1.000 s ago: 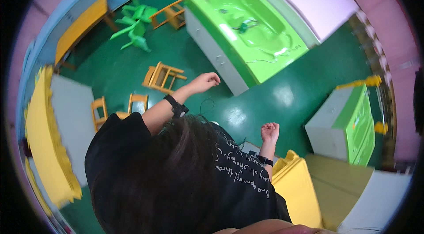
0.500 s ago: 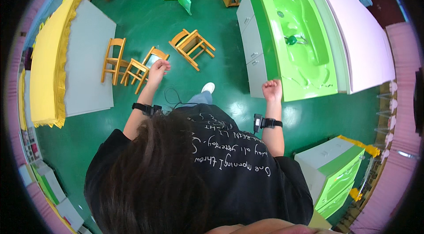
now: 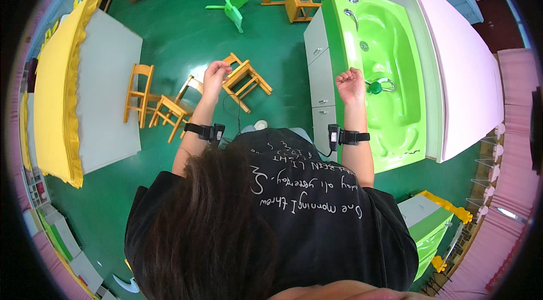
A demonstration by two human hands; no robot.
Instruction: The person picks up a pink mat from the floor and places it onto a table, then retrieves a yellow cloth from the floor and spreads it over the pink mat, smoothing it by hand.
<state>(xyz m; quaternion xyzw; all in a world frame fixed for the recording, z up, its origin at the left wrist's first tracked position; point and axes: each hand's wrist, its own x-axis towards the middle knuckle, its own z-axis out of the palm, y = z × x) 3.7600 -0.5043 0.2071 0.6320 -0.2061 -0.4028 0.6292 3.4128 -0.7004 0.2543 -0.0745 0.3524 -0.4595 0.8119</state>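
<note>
The left hand (image 3: 216, 78) is raised with its fingers loosely bent, half open, and holds nothing that shows. In this view it slightly overlaps the nearest thing, a tipped-over wooden child's chair (image 3: 247, 80), which lies on the green floor (image 3: 169, 28) with its legs pointing toward the lower right. The right hand (image 3: 350, 85) is raised too, its fingers curled toward the palm around nothing visible; how tightly they close, and whether the hand touches anything, I cannot tell from above.

It overlaps the near edge of a lime-green tub-shaped sink (image 3: 390, 161), set on a cabinet (image 3: 323, 82) with pale doors and metal handles. A chrome tap (image 3: 350, 15) curves at the sink's far end, and a chrome fitting (image 3: 387, 84) with a dark green piece stands inside the basin, just beside the right hand.

Each wrist wears a black strap with a small box. To the left of the tipped chair, two more wooden chairs (image 3: 139, 93) stand close together, near a pale panel (image 3: 110, 85) topped with frilled yellow cloth (image 3: 56, 96). Beyond them, another wooden chair (image 3: 297, 4) lies on its side near green plastic chairs (image 3: 233, 5).
</note>
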